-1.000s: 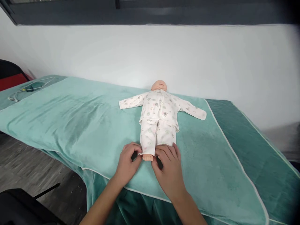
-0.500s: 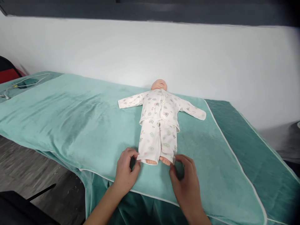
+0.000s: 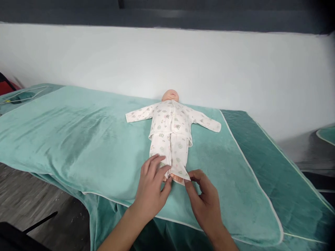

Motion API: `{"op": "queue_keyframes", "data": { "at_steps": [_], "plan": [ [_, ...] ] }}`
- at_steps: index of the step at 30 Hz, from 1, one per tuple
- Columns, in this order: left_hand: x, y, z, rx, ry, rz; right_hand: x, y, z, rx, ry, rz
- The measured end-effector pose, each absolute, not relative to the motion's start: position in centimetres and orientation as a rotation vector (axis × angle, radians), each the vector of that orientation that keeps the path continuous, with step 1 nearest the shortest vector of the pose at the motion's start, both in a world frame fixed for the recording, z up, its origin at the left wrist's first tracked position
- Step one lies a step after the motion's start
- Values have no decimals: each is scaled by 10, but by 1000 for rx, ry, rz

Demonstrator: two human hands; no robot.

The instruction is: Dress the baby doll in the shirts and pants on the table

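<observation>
A baby doll (image 3: 170, 95) lies on its back, dressed in a white patterned top (image 3: 171, 116) and matching trousers (image 3: 179, 151). Its sleeves stretch out to either side. My right hand (image 3: 204, 200) pinches the outer corner of the right-hand trouser cuff and draws it out to a point. Between the doll's feet, my left hand (image 3: 153, 188) has its thumb and forefinger closed at the inner edge of that same cuff. The left hand's other fingers lie over the left-hand trouser leg and hide part of it. Toes (image 3: 177, 178) show under the right-hand cuff.
A light green blanket (image 3: 104, 139) with white piping lies beneath the doll, over a darker green cover (image 3: 261, 146). A white wall (image 3: 167, 55) rises behind. A cord (image 3: 28, 92) lies at the far left, and a black object (image 3: 18, 233) stands at lower left.
My left hand has moved right, from the outer edge of the left-hand cuff to between the feet. My right hand still holds its cuff, now pulled outward. The view has shifted slightly.
</observation>
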State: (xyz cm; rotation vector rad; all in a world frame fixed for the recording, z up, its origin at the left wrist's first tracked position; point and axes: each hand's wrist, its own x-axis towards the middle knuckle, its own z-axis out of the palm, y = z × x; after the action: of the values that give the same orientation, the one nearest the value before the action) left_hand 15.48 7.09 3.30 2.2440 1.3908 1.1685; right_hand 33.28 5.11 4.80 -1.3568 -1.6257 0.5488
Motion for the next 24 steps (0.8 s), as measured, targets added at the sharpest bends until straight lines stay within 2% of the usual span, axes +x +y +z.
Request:
{"op": "queue_keyframes", "data": {
  "at_steps": [5,12,16,20,24],
  "plan": [
    [163,81,31,2343,1428,1080,336,51,33,-1436,-1605,594],
    [158,68,22,2243,1320,1310,351,48,28,-1357,-1848,489],
    [149,67,19,2117,1212,1419,370,52,40,-1273,-2028,595],
    [135,88,16,1823,1274,1506,384,79,51,-1415,-1815,723],
    [123,126,19,1390,1415,1517,389,144,51,-1578,-1449,685]
  ]
}}
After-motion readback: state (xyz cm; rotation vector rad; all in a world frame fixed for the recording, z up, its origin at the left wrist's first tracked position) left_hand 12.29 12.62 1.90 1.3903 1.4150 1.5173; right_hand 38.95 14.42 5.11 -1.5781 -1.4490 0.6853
